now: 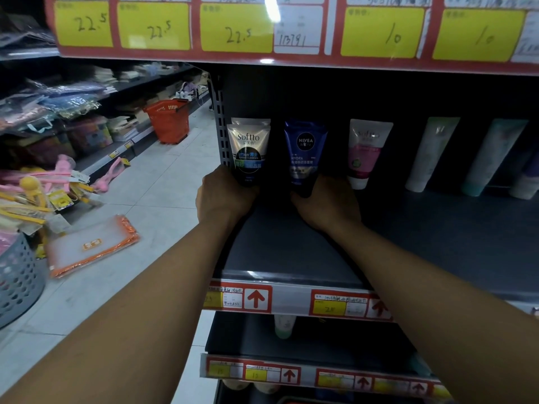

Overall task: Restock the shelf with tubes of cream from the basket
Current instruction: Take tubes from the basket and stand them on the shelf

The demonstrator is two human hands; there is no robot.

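Both my arms reach deep into the dark shelf. My left hand grips the cap end of a silver and black Softto tube, which stands upright at the shelf's left end with another like it right behind. My right hand holds the base of a blue Nivea Men tube, upright beside it. A white and pink Softto tube stands just right of my right hand. Pale tubes follow further right. The basket that holds the tubes is not clearly in view.
A red price strip with yellow tags hangs right above the shelf opening. An orange shopping basket stands down the aisle on the tiled floor. A grey perforated bin, pink goods and an orange-edged pouch lie at the left.
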